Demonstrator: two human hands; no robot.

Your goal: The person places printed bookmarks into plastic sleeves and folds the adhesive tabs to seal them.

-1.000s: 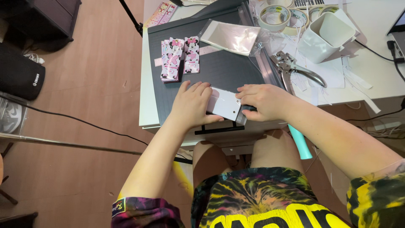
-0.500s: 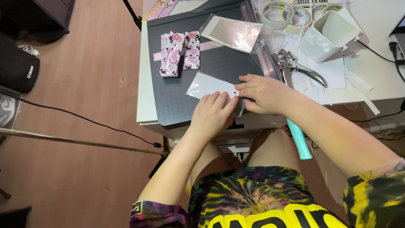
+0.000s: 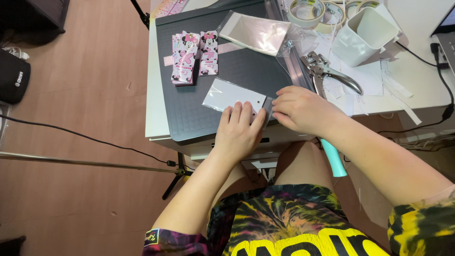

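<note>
White card point(image 3: 231, 95) — under left hand point(image 3: 241, 130)

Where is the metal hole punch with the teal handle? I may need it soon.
In the head view, the metal hole punch with the teal handle lies on the white table's right side, beside the dark cutting mat, just beyond the right hand.

Matt dark cutting mat point(image 3: 189, 118), centre; glossy clear plastic sleeve point(image 3: 256, 32) above it; shiny metal punch pliers point(image 3: 327, 71), right; smooth white plastic cup point(image 3: 362, 35), upper right.
</note>
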